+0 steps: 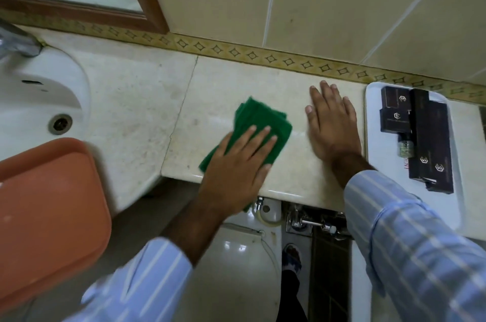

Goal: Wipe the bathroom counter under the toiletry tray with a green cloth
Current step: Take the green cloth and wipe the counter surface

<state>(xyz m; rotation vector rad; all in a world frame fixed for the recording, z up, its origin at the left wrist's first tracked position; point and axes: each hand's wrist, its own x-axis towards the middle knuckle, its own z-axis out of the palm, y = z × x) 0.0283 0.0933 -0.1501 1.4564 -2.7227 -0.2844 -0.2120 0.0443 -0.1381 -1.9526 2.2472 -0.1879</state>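
A folded green cloth (259, 121) lies on the cream marble counter (223, 79), near its front edge. My left hand (236, 164) presses flat on the cloth's near half, fingers spread. Beside it, my right hand (332, 124) rests palm down on the bare counter, holding nothing. The white toiletry tray (373, 142) stands at the right end of the counter, just right of my right hand. It carries several black boxes (431, 137) and a small bottle (405, 148).
A white sink (39, 100) with a drain is set at the left, a tap above it. An orange tray (44, 211) lies over the sink's front. Mirror frame and tiled wall stand behind. A toilet and pipes sit below the counter edge.
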